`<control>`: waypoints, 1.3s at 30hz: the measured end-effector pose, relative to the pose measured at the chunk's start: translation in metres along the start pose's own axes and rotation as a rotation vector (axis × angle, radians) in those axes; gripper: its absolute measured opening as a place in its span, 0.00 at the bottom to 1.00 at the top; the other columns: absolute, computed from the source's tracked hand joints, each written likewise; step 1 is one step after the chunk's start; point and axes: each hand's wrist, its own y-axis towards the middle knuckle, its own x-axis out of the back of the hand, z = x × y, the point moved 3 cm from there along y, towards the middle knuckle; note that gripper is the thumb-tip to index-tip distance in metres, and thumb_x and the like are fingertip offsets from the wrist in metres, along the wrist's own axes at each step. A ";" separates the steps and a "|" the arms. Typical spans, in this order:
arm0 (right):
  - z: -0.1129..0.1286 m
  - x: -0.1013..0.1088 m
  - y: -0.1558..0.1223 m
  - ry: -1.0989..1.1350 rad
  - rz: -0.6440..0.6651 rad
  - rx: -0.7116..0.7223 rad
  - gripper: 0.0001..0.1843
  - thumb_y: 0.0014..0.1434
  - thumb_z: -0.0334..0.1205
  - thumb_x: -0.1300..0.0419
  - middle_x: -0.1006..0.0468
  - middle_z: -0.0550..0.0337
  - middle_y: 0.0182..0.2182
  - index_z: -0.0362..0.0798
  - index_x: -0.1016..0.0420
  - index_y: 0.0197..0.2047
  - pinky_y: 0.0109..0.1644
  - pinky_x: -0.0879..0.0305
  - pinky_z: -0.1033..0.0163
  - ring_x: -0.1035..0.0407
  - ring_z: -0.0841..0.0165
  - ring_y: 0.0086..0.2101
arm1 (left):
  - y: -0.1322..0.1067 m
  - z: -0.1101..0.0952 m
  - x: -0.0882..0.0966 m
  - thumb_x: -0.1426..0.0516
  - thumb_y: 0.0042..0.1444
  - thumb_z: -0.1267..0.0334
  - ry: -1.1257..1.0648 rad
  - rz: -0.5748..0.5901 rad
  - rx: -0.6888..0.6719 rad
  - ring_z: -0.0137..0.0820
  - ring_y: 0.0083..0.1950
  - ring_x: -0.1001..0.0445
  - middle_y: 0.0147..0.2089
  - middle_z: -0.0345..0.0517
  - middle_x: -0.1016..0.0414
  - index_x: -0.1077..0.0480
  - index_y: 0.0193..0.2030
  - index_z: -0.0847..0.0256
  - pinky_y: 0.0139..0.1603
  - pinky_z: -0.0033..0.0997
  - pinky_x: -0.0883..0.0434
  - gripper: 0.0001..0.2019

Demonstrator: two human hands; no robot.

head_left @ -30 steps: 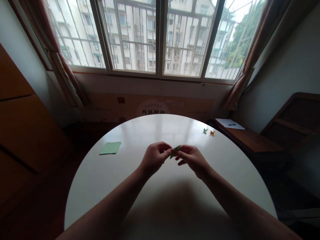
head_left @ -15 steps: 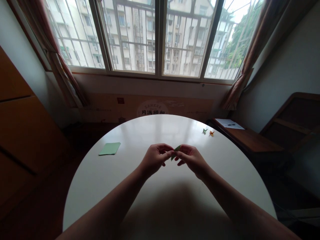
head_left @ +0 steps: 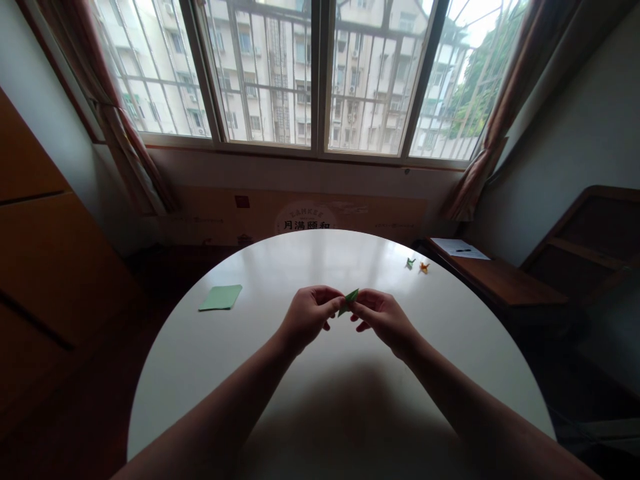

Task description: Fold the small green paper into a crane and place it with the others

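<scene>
Your left hand [head_left: 310,315] and right hand [head_left: 386,317] share the small folded green paper [head_left: 349,302], fingers pinched nearly together on it, over the counter [head_left: 190,360]; a light, even pinch should suit it, edges aligned before you press
</scene>
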 end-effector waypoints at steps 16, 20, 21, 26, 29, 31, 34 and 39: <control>0.001 -0.001 -0.001 -0.025 -0.003 0.025 0.19 0.55 0.54 0.31 0.20 0.54 0.32 0.46 0.20 0.39 0.29 0.30 0.63 0.26 0.65 0.31 | 0.001 0.003 0.001 0.35 0.50 0.58 -0.050 0.031 0.055 0.27 0.27 0.32 0.27 0.44 0.26 0.22 0.34 0.67 0.20 0.21 0.34 0.12; 0.002 -0.001 -0.001 -0.012 -0.010 0.039 0.19 0.54 0.53 0.31 0.20 0.55 0.31 0.45 0.20 0.38 0.29 0.30 0.64 0.27 0.66 0.30 | 0.001 0.003 0.000 0.35 0.49 0.58 -0.046 0.041 0.058 0.27 0.27 0.31 0.28 0.45 0.25 0.22 0.34 0.67 0.21 0.21 0.34 0.12; 0.002 -0.001 -0.001 -0.010 -0.010 0.042 0.19 0.54 0.53 0.31 0.20 0.55 0.31 0.45 0.21 0.37 0.29 0.30 0.64 0.27 0.66 0.30 | 0.001 0.003 0.000 0.35 0.49 0.58 -0.046 0.039 0.055 0.27 0.27 0.31 0.28 0.45 0.25 0.22 0.34 0.67 0.21 0.22 0.34 0.12; 0.001 -0.002 -0.001 0.002 0.004 0.051 0.17 0.55 0.51 0.32 0.20 0.56 0.31 0.45 0.22 0.36 0.29 0.30 0.64 0.27 0.67 0.30 | 0.002 0.003 0.000 0.35 0.47 0.58 -0.055 0.038 0.052 0.27 0.28 0.31 0.28 0.45 0.25 0.24 0.33 0.67 0.21 0.22 0.34 0.12; 0.000 -0.002 -0.001 0.014 0.023 0.044 0.15 0.56 0.50 0.33 0.21 0.57 0.30 0.45 0.22 0.36 0.29 0.31 0.64 0.27 0.66 0.30 | 0.001 0.003 -0.001 0.35 0.47 0.58 -0.078 0.064 0.058 0.28 0.28 0.31 0.28 0.44 0.26 0.24 0.33 0.66 0.21 0.22 0.34 0.12; 0.000 -0.002 -0.001 0.023 0.036 0.041 0.13 0.56 0.48 0.33 0.22 0.58 0.29 0.45 0.22 0.35 0.29 0.30 0.64 0.27 0.66 0.31 | 0.001 0.004 -0.001 0.35 0.47 0.58 -0.103 0.088 0.066 0.28 0.29 0.31 0.28 0.44 0.27 0.25 0.33 0.66 0.21 0.22 0.34 0.12; 0.002 -0.003 -0.001 0.028 0.042 0.062 0.12 0.56 0.46 0.33 0.22 0.58 0.29 0.45 0.23 0.35 0.30 0.30 0.64 0.27 0.67 0.30 | 0.001 0.004 -0.001 0.34 0.48 0.57 -0.137 0.131 0.078 0.27 0.29 0.31 0.28 0.43 0.27 0.25 0.33 0.66 0.21 0.22 0.34 0.13; 0.006 -0.003 -0.002 -0.013 0.019 0.099 0.10 0.57 0.44 0.35 0.22 0.58 0.29 0.45 0.23 0.34 0.30 0.30 0.64 0.28 0.67 0.29 | 0.001 0.004 -0.001 0.33 0.48 0.57 -0.127 0.144 0.066 0.28 0.30 0.31 0.30 0.45 0.26 0.25 0.35 0.66 0.21 0.21 0.34 0.14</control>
